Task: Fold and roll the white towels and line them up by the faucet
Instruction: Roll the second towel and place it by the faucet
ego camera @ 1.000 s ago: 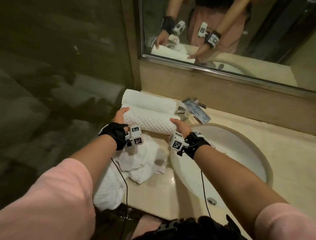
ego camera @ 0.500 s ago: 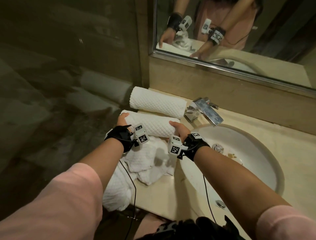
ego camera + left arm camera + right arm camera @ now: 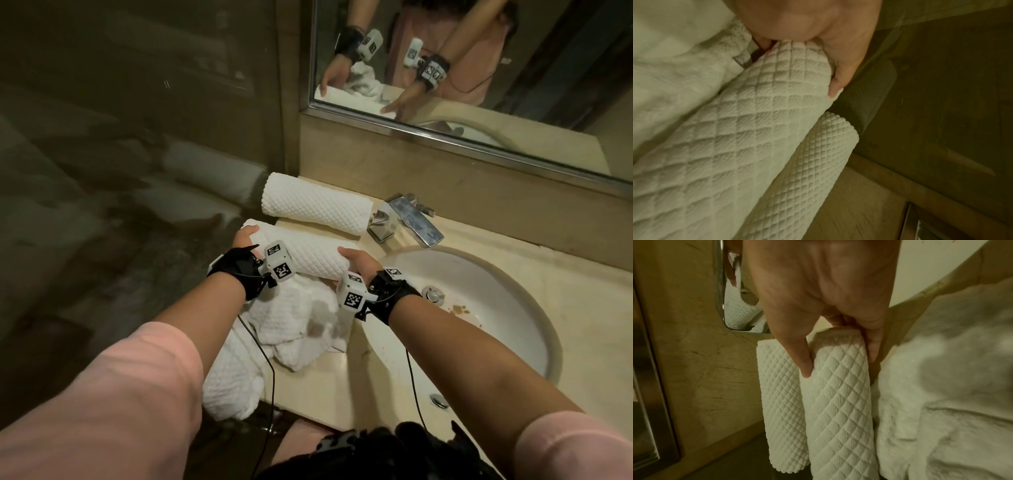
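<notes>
A rolled white quilted towel [image 3: 313, 255] is held between both hands, in front of a second rolled towel [image 3: 315, 208] that lies against the back wall left of the chrome faucet [image 3: 407, 221]. My left hand [image 3: 244, 236] grips the roll's left end [image 3: 797, 68], fingers curled round it. My right hand [image 3: 356, 262] pinches the right end [image 3: 838, 353] between thumb and fingers. In the wrist views the held roll [image 3: 840, 410] lies parallel to the far roll [image 3: 781, 394], with a small gap between them in the head view.
A heap of loose white towels [image 3: 284, 329] lies on the beige counter [image 3: 322, 387] under my wrists and hangs over its front edge. The white sink basin [image 3: 496, 308] is to the right. A mirror [image 3: 479, 68] runs above the backsplash, a glass wall [image 3: 137, 137] at left.
The held roll has come back toward me, away from the far roll it was lying against a second ago; a gap now shows between them. Both hands keep their hold.
</notes>
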